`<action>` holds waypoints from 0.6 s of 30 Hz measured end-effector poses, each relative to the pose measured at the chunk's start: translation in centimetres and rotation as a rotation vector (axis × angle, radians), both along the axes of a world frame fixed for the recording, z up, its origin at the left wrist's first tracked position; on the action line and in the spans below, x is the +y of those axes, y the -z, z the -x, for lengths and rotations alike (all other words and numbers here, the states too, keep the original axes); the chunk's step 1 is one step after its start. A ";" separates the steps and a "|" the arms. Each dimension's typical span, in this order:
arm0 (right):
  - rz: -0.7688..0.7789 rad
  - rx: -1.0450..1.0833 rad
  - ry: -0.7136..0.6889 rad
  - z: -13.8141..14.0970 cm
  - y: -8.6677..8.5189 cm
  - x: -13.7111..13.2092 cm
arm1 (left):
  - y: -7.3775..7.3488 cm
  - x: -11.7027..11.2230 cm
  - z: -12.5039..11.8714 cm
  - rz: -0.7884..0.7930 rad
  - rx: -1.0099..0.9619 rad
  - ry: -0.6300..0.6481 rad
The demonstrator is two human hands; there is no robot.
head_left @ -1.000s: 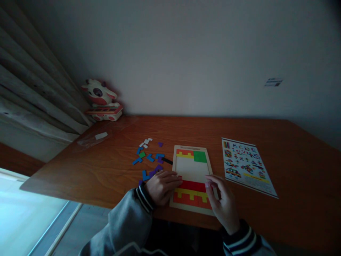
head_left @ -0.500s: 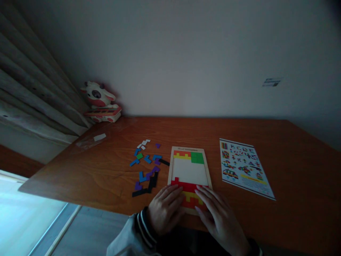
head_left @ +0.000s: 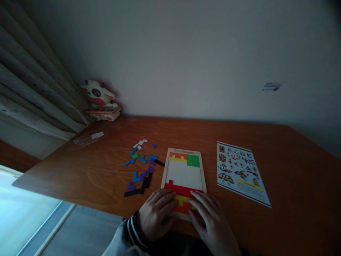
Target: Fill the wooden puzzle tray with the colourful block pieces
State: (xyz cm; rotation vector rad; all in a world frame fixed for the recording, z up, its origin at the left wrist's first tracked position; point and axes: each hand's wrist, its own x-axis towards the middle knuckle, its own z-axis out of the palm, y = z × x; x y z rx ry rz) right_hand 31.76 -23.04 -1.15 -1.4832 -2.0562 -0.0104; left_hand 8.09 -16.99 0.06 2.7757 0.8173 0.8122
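Observation:
A wooden puzzle board (head_left: 183, 174) lies on the brown table, with yellow, orange and green pieces along its far edge, a bare pale middle, and red, yellow and orange pieces near me. My left hand (head_left: 156, 217) lies flat on the board's near left corner, fingers stretched out. My right hand (head_left: 209, 222) rests flat on the near right corner, fingers spread over the coloured pieces. Neither hand holds anything. Loose blue, purple, black, green and white pieces (head_left: 142, 167) lie scattered left of the board.
A printed pattern sheet (head_left: 239, 172) lies to the right of the board. A cow-shaped toy (head_left: 99, 101) stands at the far left corner by the curtain. A clear plastic bag (head_left: 89, 138) lies near it. The table's near edge (head_left: 80, 199) runs just left of my hands.
Both hands have slid back toward me, from the board's middle to its near edge, and now lie flat. The view has shifted slightly right and down.

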 end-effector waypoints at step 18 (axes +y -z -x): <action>-0.086 0.062 0.282 -2.6 4.3 0.4 | -1.0 1.4 4.8 -0.043 -0.054 -0.149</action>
